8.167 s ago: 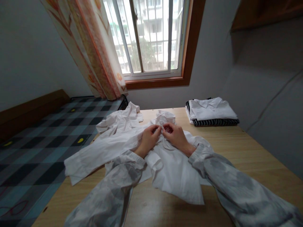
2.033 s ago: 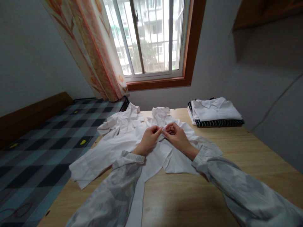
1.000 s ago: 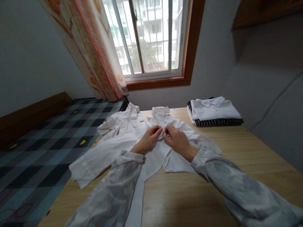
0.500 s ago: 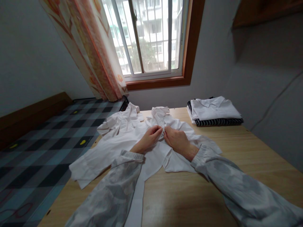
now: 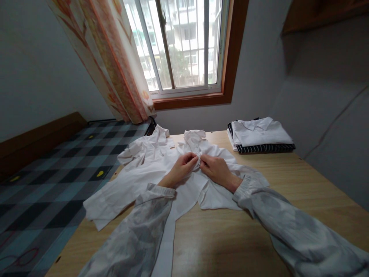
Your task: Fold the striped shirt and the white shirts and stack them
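Since half a second ago, both hands are barely shifting: my left hand (image 5: 181, 169) and right hand (image 5: 216, 169) are pinching the white shirt (image 5: 150, 179) placket, mid-table (image 5: 288, 184), fingertips nearly touching. Keeping both edges aligned and taut should be helping the button seat.

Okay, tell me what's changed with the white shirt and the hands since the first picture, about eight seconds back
Both hands, left hand and right hand, have kept pinching the front of the white shirt where its two edges meet. The shirt's lower part, bunched near the body earlier, now lies longer and flatter toward the table edge. The folded stack at the far right stayed put.
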Action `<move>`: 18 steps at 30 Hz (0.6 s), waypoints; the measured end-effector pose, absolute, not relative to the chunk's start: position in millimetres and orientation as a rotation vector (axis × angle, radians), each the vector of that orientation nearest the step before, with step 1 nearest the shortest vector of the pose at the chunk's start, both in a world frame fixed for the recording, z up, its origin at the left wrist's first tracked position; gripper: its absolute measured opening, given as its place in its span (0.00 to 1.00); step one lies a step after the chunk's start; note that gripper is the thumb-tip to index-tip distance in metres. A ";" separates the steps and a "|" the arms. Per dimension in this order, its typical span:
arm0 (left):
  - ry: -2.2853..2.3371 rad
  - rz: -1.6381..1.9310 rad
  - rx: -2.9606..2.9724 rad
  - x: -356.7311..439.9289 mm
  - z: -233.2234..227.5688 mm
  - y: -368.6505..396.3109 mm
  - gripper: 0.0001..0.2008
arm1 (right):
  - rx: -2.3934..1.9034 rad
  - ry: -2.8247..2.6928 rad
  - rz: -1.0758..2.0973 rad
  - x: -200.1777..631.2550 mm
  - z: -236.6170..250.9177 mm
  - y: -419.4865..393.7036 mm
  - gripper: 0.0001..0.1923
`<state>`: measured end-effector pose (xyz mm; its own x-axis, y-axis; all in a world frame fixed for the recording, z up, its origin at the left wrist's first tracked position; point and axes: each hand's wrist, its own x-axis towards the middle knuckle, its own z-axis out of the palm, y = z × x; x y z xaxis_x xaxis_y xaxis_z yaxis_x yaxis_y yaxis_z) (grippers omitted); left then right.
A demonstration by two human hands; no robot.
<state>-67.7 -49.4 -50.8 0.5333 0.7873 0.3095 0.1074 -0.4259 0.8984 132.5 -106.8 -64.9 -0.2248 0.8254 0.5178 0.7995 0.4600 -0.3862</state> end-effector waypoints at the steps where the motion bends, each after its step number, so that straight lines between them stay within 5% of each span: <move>1: 0.731 0.947 1.887 -67.6 -50.1 -50.4 0.23 | -1.331 -2.021 0.070 133.1 -65.5 -106.4 0.12; 18: 0.729 1.017 1.883 -65.6 -50.4 -56.5 0.23 | -1.288 -1.972 0.223 134.1 -69.4 -104.0 0.11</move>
<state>-65.6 -56.5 -50.4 0.4987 0.7862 0.3649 0.0926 -0.4669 0.8795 134.1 -104.0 -69.4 -0.2060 0.8439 0.4953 0.7118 0.4766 -0.5159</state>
